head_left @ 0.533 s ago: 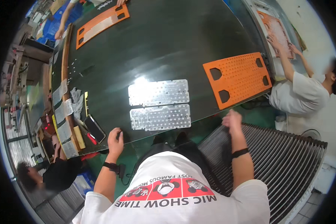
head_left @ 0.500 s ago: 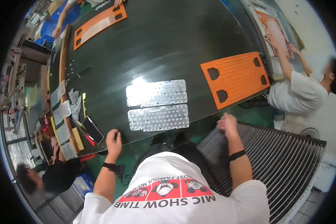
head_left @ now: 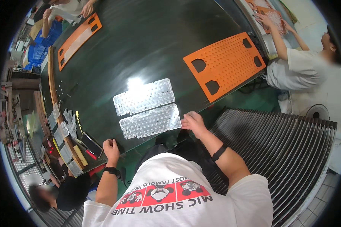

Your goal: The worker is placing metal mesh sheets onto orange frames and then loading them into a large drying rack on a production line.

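Observation:
Two clear perforated plates lie side by side on the dark green table (head_left: 147, 49). My right hand (head_left: 194, 123) is at the right end of the near clear plate (head_left: 150, 121), fingertips pinching its edge. The far clear plate (head_left: 144, 96) lies just beyond it, untouched. My left hand (head_left: 111, 146), with a black watch on its wrist, rests with curled fingers on the table's near edge and holds nothing.
An orange perforated board (head_left: 225, 64) lies to the right and another orange board (head_left: 77, 38) at the far left. A phone (head_left: 91, 144), a red pen and a cloth sit near my left hand. Other people work around the table. A ribbed rack (head_left: 280, 151) stands at my right.
My right hand has moved left from the table's edge to the end of the near clear plate. My left hand has stayed on the table's edge.

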Demonstrator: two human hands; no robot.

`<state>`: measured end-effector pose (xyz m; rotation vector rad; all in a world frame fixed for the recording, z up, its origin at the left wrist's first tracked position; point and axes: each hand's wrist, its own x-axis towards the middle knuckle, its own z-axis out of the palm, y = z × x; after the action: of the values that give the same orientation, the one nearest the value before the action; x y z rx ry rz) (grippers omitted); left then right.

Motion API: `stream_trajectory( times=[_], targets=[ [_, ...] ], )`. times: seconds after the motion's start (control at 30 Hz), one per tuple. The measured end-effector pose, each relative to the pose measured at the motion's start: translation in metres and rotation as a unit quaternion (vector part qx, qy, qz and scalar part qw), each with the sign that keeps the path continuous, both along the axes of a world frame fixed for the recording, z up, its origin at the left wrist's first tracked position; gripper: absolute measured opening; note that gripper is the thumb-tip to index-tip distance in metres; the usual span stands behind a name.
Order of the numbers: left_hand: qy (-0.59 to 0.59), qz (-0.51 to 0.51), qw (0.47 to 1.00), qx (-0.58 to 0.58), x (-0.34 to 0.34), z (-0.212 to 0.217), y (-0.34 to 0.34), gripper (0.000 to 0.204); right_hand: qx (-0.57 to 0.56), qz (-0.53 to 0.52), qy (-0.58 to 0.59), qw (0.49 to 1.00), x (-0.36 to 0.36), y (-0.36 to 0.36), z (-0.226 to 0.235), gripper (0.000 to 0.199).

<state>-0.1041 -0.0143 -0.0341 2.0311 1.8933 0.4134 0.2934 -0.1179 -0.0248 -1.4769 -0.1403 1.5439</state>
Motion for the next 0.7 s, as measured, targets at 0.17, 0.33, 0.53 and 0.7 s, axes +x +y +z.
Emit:
stream_trajectory(
  times=[0.17, 0.33, 0.53, 0.7],
  targets=[
    [0.012, -0.004, 1.000, 0.000, 0.003, -0.001, 0.002, 0.020, 0.047, 0.063, -0.086, 0.993, 0.000, 0.024, -0.012, 0.031],
    [0.028, 0.009, 0.999, -0.024, -0.002, 0.001, 0.001, 0.022, 0.064, 0.150, -0.251, 0.954, -0.005, 0.036, -0.024, 0.024],
    [0.046, 0.022, 0.996, -0.069, -0.003, 0.009, -0.014, 0.026, 0.111, 0.178, -0.327, 0.921, 0.003, 0.027, -0.013, 0.022],
    [0.080, 0.027, 0.994, -0.070, 0.003, 0.015, -0.028, 0.027, 0.130, 0.176, -0.329, 0.919, 0.027, 0.019, -0.012, 0.020]
  ],
)
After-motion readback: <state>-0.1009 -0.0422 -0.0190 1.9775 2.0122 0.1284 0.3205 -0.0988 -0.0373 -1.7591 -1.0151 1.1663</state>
